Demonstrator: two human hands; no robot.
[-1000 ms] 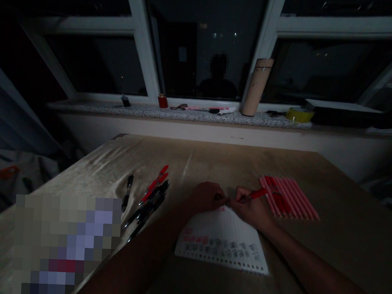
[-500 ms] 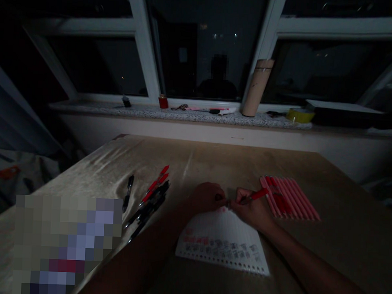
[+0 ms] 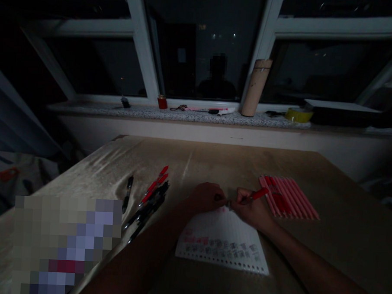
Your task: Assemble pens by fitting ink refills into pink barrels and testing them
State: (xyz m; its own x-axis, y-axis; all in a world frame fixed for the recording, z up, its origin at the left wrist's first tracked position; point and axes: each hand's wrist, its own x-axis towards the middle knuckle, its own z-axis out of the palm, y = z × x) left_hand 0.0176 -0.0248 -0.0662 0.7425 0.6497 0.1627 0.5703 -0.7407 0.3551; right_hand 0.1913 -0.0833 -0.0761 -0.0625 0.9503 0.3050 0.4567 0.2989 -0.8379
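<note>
A sheet of lined paper (image 3: 224,239) with punched holes along its near edge lies before me. Rows of red and black marks cover its lower part. My right hand (image 3: 251,210) is closed around a red pen (image 3: 260,193) at the sheet's far edge, the pen's red end pointing up and right. My left hand (image 3: 208,196) is closed beside it, fingertips almost meeting the right ones above the paper. A small dark item shows at the left fingers, but the dim light hides what it is.
Left of the sheet lie several black pens (image 3: 147,212), red pens (image 3: 153,186) and a lone black pen (image 3: 127,194). To the right is a row of pink and red pens (image 3: 288,196). The windowsill holds a tan cylinder (image 3: 256,89), yellow tape (image 3: 298,115) and a red jar (image 3: 162,102).
Both hands stay in nearly the same place with the red pen still in my right hand. The whole view has shifted very slightly.
</note>
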